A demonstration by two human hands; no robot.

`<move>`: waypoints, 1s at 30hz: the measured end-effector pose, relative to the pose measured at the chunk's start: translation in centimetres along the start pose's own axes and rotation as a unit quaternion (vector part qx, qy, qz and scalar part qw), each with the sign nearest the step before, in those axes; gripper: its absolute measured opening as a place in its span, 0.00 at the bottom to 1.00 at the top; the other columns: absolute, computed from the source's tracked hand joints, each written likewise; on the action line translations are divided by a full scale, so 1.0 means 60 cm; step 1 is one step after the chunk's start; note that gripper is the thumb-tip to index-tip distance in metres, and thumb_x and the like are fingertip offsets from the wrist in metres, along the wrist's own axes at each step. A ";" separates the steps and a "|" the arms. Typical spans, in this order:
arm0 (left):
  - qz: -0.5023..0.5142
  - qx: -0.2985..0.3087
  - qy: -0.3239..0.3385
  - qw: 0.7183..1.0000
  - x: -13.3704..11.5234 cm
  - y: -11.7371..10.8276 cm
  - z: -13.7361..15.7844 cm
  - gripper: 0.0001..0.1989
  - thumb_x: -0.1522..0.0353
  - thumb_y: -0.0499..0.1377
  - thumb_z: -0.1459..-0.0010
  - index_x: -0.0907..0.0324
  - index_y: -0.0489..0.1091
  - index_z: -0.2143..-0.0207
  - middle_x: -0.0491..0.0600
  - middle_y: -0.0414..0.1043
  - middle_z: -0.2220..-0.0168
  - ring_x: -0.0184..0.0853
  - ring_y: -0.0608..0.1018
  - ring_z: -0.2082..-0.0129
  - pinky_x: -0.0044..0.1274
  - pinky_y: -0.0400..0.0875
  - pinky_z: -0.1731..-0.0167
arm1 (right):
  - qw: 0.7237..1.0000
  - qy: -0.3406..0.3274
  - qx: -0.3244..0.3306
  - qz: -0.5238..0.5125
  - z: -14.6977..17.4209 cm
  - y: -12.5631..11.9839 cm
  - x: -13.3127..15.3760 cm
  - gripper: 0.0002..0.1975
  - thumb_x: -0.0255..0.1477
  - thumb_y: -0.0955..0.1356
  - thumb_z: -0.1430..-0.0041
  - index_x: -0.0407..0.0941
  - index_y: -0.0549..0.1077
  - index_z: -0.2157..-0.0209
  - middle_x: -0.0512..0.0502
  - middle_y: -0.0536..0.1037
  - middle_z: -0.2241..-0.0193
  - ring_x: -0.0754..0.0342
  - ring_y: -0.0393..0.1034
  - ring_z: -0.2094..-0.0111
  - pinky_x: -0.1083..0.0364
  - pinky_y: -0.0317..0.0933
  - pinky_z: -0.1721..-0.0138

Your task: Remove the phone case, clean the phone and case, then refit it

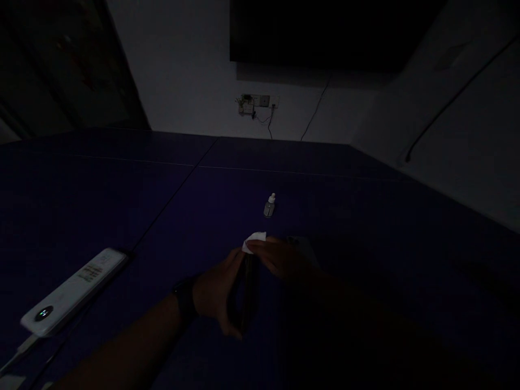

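Note:
My left hand (215,287), with a dark watch on the wrist, grips a thin dark phone-shaped slab (248,287) that stands on its narrow side and shows edge-on. At the slab's far end, my right hand (278,257) pinches a small white wipe (257,236) and presses it against the upper edge. Beyond the hands stands a small clear bottle (268,209) with a white dropper cap. Partly covered by the right hand, a greyish flat device (306,249) lies on the table; its kind is hard to make out in the dark.
A long white power bank (77,290) with a small lit display lies at left on the dark blue table (162,184), a white cable (22,349) plugged into its near end. Wall sockets with cords (260,102) sit beneath a large black screen (325,32).

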State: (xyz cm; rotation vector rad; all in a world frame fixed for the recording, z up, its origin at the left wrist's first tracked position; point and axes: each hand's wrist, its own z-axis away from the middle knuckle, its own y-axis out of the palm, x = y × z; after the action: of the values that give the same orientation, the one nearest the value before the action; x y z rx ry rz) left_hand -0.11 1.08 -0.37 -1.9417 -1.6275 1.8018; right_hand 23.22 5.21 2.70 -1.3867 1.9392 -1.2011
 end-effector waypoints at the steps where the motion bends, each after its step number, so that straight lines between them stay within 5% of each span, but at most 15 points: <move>1: -0.003 -0.002 -0.003 1.000 0.001 0.001 0.002 0.82 0.44 0.74 0.78 0.60 0.28 0.29 0.64 0.43 0.32 0.67 0.54 0.35 0.49 0.50 0.35 | 1.000 -0.016 0.007 0.002 0.006 0.001 0.010 0.18 0.22 0.58 0.31 0.41 0.71 0.44 0.40 0.78 0.49 0.53 0.74 0.51 0.52 0.71 0.50; 9: 0.001 -0.006 -0.015 1.000 0.014 0.009 0.010 0.88 0.45 0.76 0.83 0.59 0.23 0.30 0.66 0.40 0.31 0.67 0.53 0.34 0.49 0.54 0.37 | 0.989 -0.123 0.066 -0.051 0.064 -0.020 0.125 0.18 0.27 0.56 0.27 0.40 0.66 0.41 0.42 0.78 0.48 0.56 0.73 0.49 0.56 0.70 0.52; 16: -0.016 -0.011 -0.007 1.000 0.017 0.012 0.013 0.88 0.44 0.75 0.82 0.57 0.21 0.30 0.64 0.37 0.30 0.67 0.50 0.33 0.50 0.49 0.35 | 0.998 -0.058 0.012 0.024 0.029 0.007 0.069 0.16 0.23 0.58 0.28 0.38 0.71 0.46 0.38 0.79 0.49 0.54 0.73 0.49 0.55 0.68 0.49; 23: 0.015 -0.001 -0.019 1.000 0.020 0.011 0.009 0.90 0.45 0.76 0.84 0.56 0.18 0.31 0.65 0.35 0.30 0.68 0.51 0.34 0.50 0.54 0.37 | 0.989 -0.140 0.052 -0.022 0.059 -0.016 0.125 0.16 0.25 0.57 0.28 0.40 0.69 0.45 0.42 0.79 0.50 0.56 0.74 0.52 0.57 0.70 0.56; 27: 0.027 -0.020 -0.046 0.998 0.007 0.007 0.005 0.85 0.44 0.75 0.79 0.52 0.24 0.29 0.63 0.39 0.31 0.66 0.52 0.34 0.50 0.57 0.39 | 0.993 -0.107 0.033 -0.037 0.055 -0.035 0.130 0.19 0.26 0.60 0.29 0.38 0.64 0.39 0.39 0.77 0.47 0.55 0.70 0.45 0.55 0.67 0.50; 30: 0.051 -0.048 -0.057 0.996 -0.016 0.003 0.003 0.74 0.40 0.71 0.70 0.50 0.33 0.29 0.61 0.45 0.31 0.63 0.54 0.34 0.51 0.53 0.38 | 0.995 -0.045 0.049 -0.079 0.039 -0.049 0.113 0.30 0.36 0.66 0.33 0.40 0.57 0.34 0.35 0.71 0.41 0.50 0.65 0.40 0.50 0.63 0.44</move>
State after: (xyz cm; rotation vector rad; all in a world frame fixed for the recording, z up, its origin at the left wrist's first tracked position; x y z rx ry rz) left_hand 0.06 0.27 0.13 -2.0333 -1.7078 1.9392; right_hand 23.91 -2.21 4.78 -1.5382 1.7139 -1.2636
